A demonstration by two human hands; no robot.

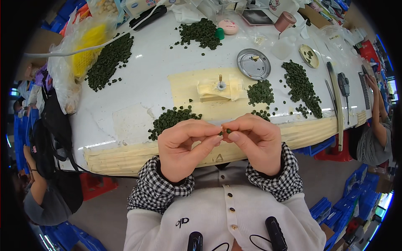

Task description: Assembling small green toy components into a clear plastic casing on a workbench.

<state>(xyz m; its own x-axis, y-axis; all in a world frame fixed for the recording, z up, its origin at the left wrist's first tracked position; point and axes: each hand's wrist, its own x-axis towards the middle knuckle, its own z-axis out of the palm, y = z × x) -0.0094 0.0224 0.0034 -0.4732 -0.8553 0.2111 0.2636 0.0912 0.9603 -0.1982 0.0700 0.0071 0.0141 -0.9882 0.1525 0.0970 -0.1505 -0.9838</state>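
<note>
My left hand (181, 146) and my right hand (261, 144) meet over the table's near edge, each with thumb and forefinger pinched. Between the right fingertips shows a small dark green round piece (228, 131). Another dark green piece (220, 133) peeks out at the left fingertips, mostly covered. Just beyond my left hand lies a pile of dark green pieces (175, 117). Further off, a small taped block (209, 90) with an upright brass-coloured pin (220, 78) stands on yellowish tape. A smaller heap of green pieces (260, 92) is to its right.
More green piles (111, 60) lie at the far left, far middle (199, 33) and right (300, 88). Around them are a round metal lid (253, 64), a small dish (309, 56), a thread spool (285, 21) and a long strip (335, 92). Other people sit at both sides.
</note>
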